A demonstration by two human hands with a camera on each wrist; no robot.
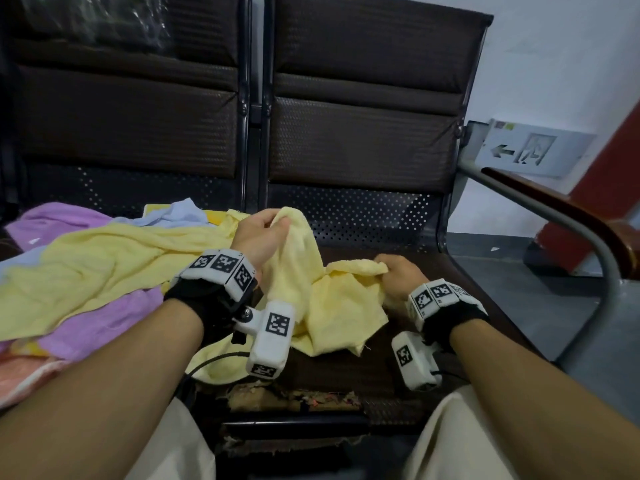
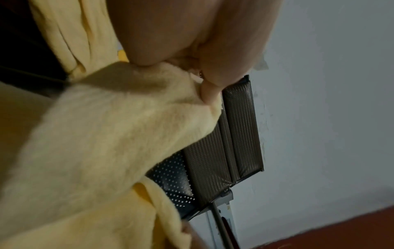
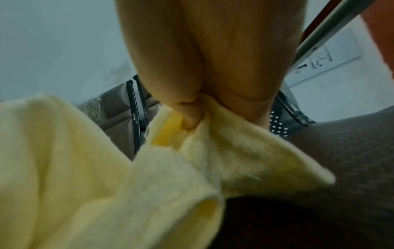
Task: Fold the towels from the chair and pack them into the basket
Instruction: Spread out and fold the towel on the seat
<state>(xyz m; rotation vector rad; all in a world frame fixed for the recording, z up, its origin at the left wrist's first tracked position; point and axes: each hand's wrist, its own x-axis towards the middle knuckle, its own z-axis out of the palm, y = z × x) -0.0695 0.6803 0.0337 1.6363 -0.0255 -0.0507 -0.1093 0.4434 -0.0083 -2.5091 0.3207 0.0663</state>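
Note:
A pale yellow towel (image 1: 332,306) hangs crumpled between my hands over the dark seat of the right-hand chair (image 1: 429,278). My left hand (image 1: 266,230) is raised and pinches one bunched edge of the towel (image 2: 119,128). Lower and to the right, my right hand (image 1: 391,271) grips another edge, and the right wrist view shows the yellow cloth (image 3: 149,176) squeezed in its curled fingers (image 3: 192,118). A second, longer yellow towel (image 1: 104,261) lies spread on the heap at the left. No basket is in view.
The left seat holds a heap of towels: purple (image 1: 97,320), light blue (image 1: 176,213), pink (image 1: 20,372). Padded chair backs (image 1: 363,109) rise behind. A metal armrest (image 1: 571,223) curves along the right, with a wall sign (image 1: 533,150) beyond it.

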